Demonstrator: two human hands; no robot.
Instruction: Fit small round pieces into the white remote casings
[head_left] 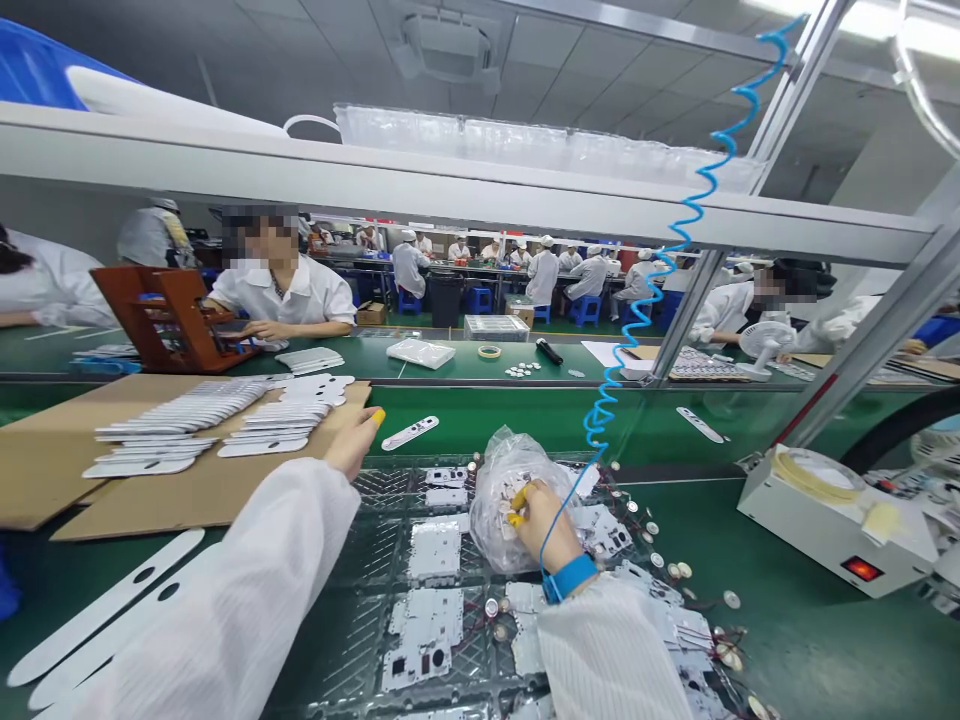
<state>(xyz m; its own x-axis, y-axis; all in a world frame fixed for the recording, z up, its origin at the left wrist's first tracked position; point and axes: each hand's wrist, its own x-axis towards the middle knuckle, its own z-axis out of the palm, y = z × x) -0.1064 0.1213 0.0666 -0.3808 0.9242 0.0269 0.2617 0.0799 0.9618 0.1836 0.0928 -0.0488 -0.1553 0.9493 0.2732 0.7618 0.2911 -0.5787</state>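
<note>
plastic bag (493, 492), right hand (541, 525) grip pinched on it, left hand (352, 445) at cardboard (187, 495) edge, grip unclear

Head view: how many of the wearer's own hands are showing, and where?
2. The left hand lies at the cardboard's right edge; the right hand grips the plastic bag over the parts tray. Neither is hidden.

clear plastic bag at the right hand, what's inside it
Inside the crinkled clear plastic bag sit small pale parts, and the right hand's yellow-capped fingers reach in. The glare and folds hide what the parts are and how many.
</note>
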